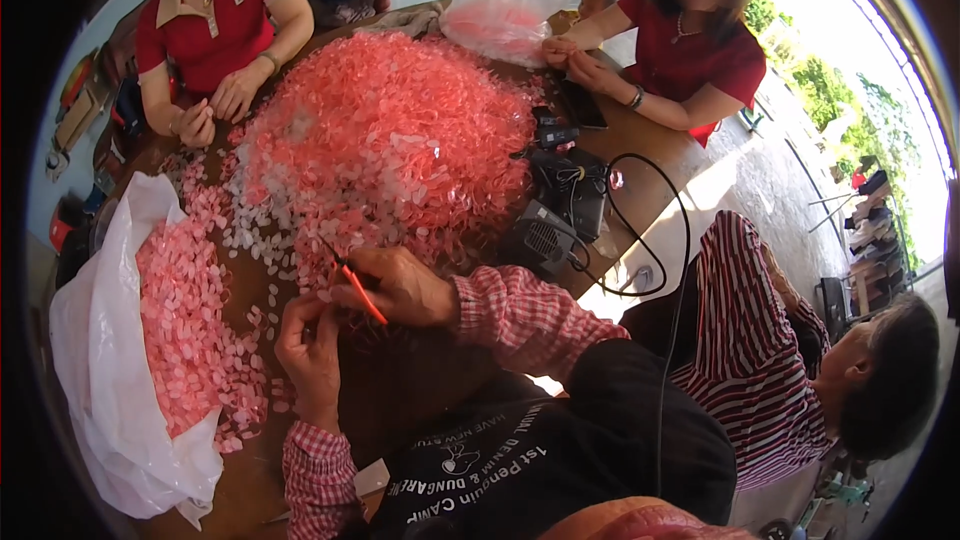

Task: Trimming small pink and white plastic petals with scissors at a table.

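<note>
My right hand (408,287) is closed around a slim orange-handled tool (361,293) with a thin dark pointed tip; I cannot tell whether it is a knife or small snips. Close beside it, the fingers of my left hand (309,352) are pinched together, thumb against fingertips, and what they hold is too small to make out. Just beyond both hands rises a large heap of pink translucent plastic pieces (400,130). Loose whitish oval pieces (262,215) lie along its left side.
At left, an open white plastic bag (95,340) spills small pink pieces (190,340) onto the brown table (420,390). Black power boxes (545,238) with a looping cable (687,230) stand right of the heap. A clear bag (510,10) sits behind. Two people in red work across; another sits at right.
</note>
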{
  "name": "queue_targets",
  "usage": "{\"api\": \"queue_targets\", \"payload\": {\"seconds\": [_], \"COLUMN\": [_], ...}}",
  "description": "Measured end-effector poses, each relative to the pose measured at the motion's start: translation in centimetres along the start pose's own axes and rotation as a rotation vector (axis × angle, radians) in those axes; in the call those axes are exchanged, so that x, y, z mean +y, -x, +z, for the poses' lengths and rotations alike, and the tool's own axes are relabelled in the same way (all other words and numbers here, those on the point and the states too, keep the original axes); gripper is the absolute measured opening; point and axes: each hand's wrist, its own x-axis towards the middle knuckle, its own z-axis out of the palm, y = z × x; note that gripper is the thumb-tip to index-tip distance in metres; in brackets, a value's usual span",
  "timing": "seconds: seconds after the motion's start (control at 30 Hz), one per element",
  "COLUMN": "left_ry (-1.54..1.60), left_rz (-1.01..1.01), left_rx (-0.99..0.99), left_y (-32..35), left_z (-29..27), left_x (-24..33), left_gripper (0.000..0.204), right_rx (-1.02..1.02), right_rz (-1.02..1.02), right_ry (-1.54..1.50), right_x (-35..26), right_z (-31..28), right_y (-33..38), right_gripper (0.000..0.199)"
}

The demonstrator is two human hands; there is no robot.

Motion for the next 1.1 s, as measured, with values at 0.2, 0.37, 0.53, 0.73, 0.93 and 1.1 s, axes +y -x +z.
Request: {"api": "queue_targets", "payload": {"seconds": [0.2, 0.37, 0.53, 0.73, 0.93, 1.1], "left_ry": [-0.074, 0.360, 0.485, 0.601, 0.610, 0.574], "left_rz": [-0.043, -0.231, -0.226, -0.258, -0.196, -0.153], "left_rx": [-0.015, -0.012, -0.038, 0.152, 0.215, 0.273], "left_y": [-0.6, -0.9, -0.5, -0.9, -1.2, -1.1], "left_z": [0.5, 0.3, -0.1, 0.2, 0.1, 0.7], "left_x": [-0.1, 0.4, -1.0, -1.6, -1.3, -1.1], "left_gripper": [0.016, 0.027, 0.025, 0.019, 0.015, 0.012], "right_rx": [0.026, -0.076, -0.141, -0.221, -0.279, -0.318], "right_rz": [0.064, 0.153, 0.230, -0.105, -0.085, -0.050], "right_ry": [0.066, -0.133, 0.013, 0.637, 0.702, 0.747], "right_x": [1.2, 0.9, -0.3, -1.4, -2.0, -2.4], "right_z": [0.1, -0.1, -0.8, -0.9, 0.0, 0.7], "right_y": [0.1, -0.1, -0.4, -0.3, 0.0, 0.3], "right_gripper": [0.020, 0.015, 0.019, 0.055, 0.064, 0.064]}}
